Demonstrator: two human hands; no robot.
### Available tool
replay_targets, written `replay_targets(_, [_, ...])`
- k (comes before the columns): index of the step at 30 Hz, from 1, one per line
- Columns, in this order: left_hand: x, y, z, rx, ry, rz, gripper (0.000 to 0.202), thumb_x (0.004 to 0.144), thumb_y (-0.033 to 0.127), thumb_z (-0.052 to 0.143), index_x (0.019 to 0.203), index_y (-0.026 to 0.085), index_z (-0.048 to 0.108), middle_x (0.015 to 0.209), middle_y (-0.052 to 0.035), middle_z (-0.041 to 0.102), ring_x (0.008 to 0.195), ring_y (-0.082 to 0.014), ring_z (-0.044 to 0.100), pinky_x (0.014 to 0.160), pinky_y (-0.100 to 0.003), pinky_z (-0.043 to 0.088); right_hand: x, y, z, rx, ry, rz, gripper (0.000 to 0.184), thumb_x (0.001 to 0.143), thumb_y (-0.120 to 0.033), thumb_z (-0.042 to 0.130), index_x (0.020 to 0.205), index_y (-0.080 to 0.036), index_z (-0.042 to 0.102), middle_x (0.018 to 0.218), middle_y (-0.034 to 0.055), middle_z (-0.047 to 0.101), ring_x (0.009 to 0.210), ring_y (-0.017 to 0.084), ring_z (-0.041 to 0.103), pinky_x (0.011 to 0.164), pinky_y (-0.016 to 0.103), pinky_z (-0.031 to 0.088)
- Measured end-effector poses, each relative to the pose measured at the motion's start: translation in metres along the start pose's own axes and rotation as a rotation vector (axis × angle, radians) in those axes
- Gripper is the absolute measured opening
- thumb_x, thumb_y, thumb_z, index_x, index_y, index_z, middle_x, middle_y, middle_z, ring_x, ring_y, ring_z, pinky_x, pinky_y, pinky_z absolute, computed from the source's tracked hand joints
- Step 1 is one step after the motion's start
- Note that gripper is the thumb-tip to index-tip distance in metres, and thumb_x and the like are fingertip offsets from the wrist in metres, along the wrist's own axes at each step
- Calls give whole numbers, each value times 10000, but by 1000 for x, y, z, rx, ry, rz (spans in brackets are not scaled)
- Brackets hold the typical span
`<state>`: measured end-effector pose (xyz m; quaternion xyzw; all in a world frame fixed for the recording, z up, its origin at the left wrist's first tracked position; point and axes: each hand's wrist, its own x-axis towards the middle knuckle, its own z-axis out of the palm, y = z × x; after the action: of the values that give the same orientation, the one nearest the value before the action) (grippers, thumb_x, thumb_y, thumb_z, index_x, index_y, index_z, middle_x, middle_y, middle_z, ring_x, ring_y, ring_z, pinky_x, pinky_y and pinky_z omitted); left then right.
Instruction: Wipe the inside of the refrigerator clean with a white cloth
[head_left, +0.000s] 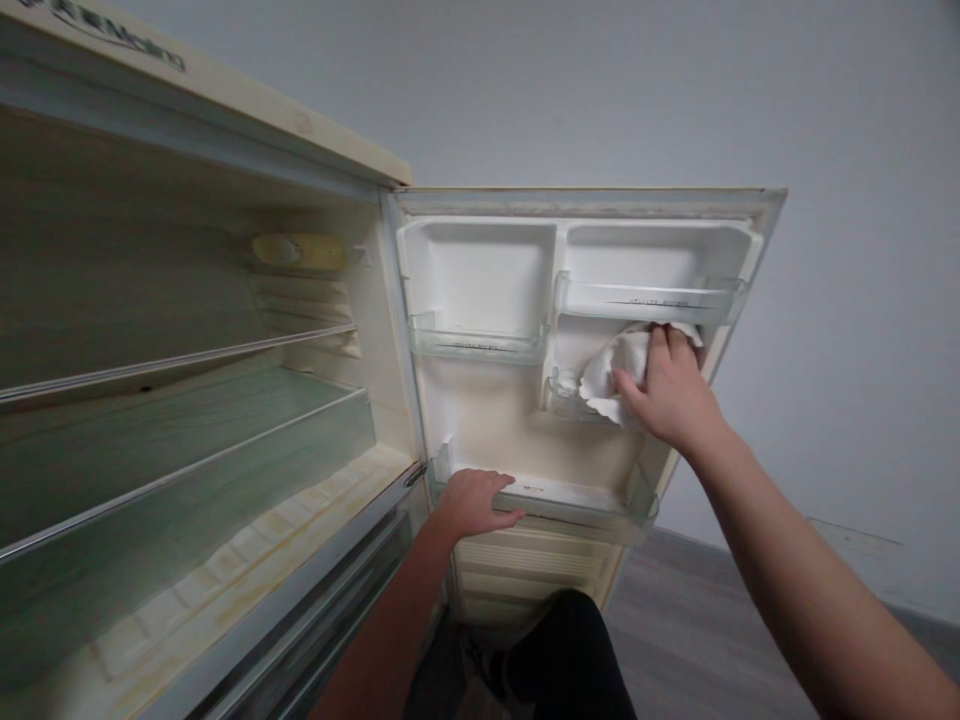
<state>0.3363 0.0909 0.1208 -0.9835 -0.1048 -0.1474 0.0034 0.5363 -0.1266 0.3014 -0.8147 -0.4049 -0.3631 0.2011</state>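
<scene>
My right hand (pixel 671 388) is closed on a white cloth (pixel 616 368), held against the right side of the open fridge door (pixel 495 400). The cloth lies between the upper right door shelf (pixel 645 297) and the small clear shelf below it (pixel 564 392), partly covering that lower one. My left hand (pixel 477 501) is at the bottom door shelf (pixel 577 510), near its left end. Its fingers point right with the thumb apart, and nothing shows in them. Whether it touches the shelf rim, I cannot tell.
To the left stands the fridge compartment (pixel 382 350) with glass shelves (pixel 187 470) and yellowish stains on its floor. Another clear shelf (pixel 480 342) sits upper left on the door. A lower door (pixel 532 575) stands open below, near my dark-clothed knee (pixel 574 650). A grey wall (pixel 847 300) rises behind.
</scene>
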Motion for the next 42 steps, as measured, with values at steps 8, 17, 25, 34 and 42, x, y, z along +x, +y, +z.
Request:
replay_targets(8, [0,3,-2,3,1,3,605,865,675,566,1248,226,699,1174,-68,763,1064,-312,714,887,-417,523,36,-35,-6,-122,-171,-242,448,947,-377,493,1262,-77,598,1323,240,519,1193,396,512,1064,545,377])
replay_targets(17, [1,5,-3,2,-1,20,614,868,679,554,1255,224,693,1165,-70,764,1056,-311,715,870,-411,527,47,-58,9,30,-99,-313,351,914,-276,518,1199,-108,637,1251,172,602,1154,309,561,1007,396,450])
replay_targets(25, [1,2,-1,0,-1,11,635,869,706,532,1257,228,690,1172,-73,760,1065,-302,709,885,-400,519,42,-40,-4,-144,-449,46,504,904,-469,510,1189,-79,652,1161,251,684,1045,376,666,873,451,503])
replay_targets(34, [1,4,-1,-1,3,3,602,863,684,557,1254,246,687,1184,-55,758,1081,-299,704,896,-395,511,57,-20,20,444,-236,-281,309,921,-323,439,1092,-145,624,1170,148,686,1050,274,623,969,384,463])
replay_targets(42, [0,6,-4,5,13,14,592,863,679,558,1237,242,700,1152,-54,768,1042,-306,716,859,-405,519,61,-28,19,447,-278,-477,277,932,-308,423,1087,-136,574,1182,162,611,1108,266,539,1036,407,419])
